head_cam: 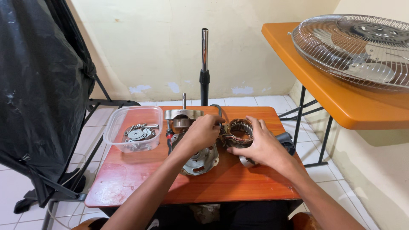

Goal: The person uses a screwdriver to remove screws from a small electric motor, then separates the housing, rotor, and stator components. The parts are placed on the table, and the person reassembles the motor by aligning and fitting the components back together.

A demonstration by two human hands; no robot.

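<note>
Fan-motor stator [239, 133] at centre of wooden table [128, 179], flanked by both hands.

Left hand [200, 133] curled, pinching wiring at left rim; right hand [260, 147] spread over near right edge. Probably heavy, stiff; windings fragile, best gripped by steel core. Motor housing [200, 161] crowding left; far edge near.

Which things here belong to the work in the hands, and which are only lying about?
In hand:
left hand
right hand
stator ring
metal motor cover
motor bracket with shaft

Lying about:
clear tub of screws
fan grille
black sheet
upright pole
</note>
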